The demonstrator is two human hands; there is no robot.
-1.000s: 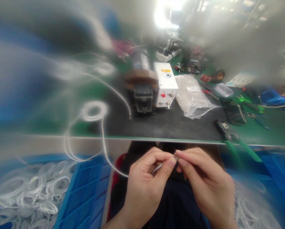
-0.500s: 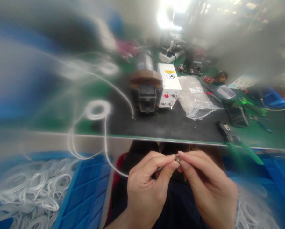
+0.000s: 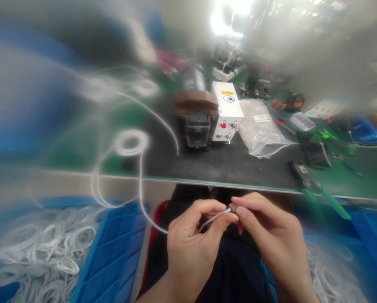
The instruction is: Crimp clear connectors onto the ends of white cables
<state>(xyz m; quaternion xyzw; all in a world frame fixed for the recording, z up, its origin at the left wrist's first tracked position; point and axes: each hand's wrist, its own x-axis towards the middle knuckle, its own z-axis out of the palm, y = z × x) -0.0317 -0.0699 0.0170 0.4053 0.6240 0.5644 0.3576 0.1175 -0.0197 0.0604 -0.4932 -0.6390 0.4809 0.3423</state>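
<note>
A thin white cable [image 3: 215, 217] runs through my left hand [image 3: 196, 244], which pinches it near its end. At that end, my right hand [image 3: 272, 235] grips a small brownish piece between thumb and forefinger; it is too small to make out whether it is a connector or bared wires. Both hands are close together in front of the bench edge, fingertips nearly touching. From my left hand the cable leads back up to a white coil [image 3: 131, 143] lying on the bench.
A dark machine [image 3: 197, 122] stands beside a white control box [image 3: 228, 111] with a red light. Right of it lie a clear plastic bag [image 3: 260, 126] and a green-handled tool [image 3: 311, 181]. Blue crates [image 3: 109, 252] with coiled cables flank me below the bench edge [image 3: 175, 181].
My left fingers have loosened and shifted, so the cable now shows between them. My right hand has turned slightly and still pinches the end piece. The view has shifted a little.
</note>
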